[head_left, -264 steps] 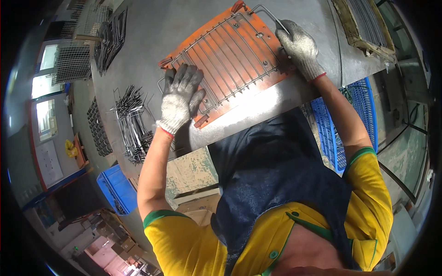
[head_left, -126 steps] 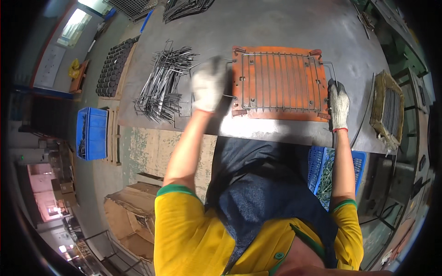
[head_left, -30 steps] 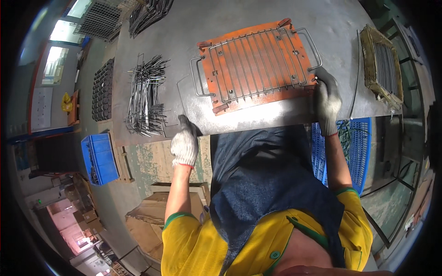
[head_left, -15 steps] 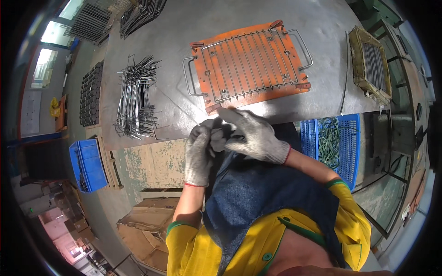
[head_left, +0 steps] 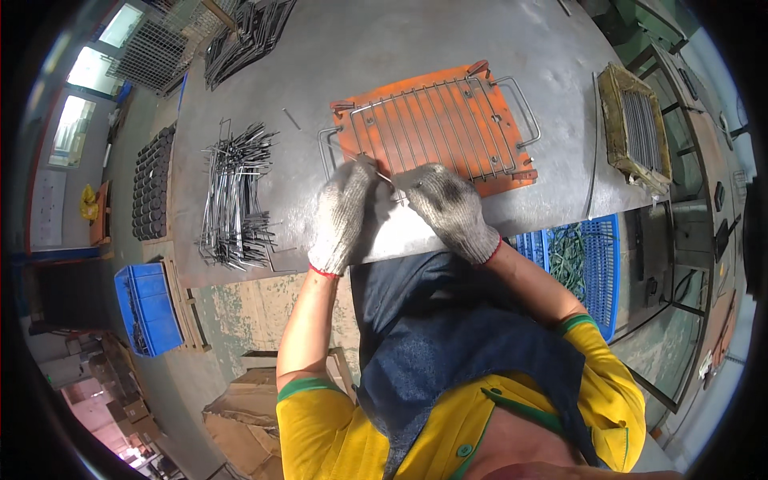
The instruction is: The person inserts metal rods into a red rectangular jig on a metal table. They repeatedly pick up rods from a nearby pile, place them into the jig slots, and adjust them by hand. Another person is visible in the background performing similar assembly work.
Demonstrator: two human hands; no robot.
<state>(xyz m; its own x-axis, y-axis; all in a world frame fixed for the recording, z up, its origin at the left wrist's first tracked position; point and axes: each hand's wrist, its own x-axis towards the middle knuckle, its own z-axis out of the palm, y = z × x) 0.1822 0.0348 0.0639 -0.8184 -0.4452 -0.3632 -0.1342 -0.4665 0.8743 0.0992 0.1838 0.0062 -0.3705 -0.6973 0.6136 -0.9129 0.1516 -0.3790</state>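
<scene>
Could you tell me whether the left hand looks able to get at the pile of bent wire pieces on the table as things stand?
Probably yes: the left hand rests by the orange plate, and only bare table lies between it and the wire pile.

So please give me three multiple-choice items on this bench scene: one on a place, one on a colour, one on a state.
1. Where is the pile of loose wire parts?
A. left of the jig
B. right of the jig
C. on the jig

2. What colour is the jig?
A. blue
B. orange
C. green

3. How are the hands?
A. bare
B. gloved
C. off the table

Answers: 1 A, the pile lies at the left of the table. 2 B, the plate under the wire rack is orange. 3 B, left hand and right hand wear knit gloves.
</scene>
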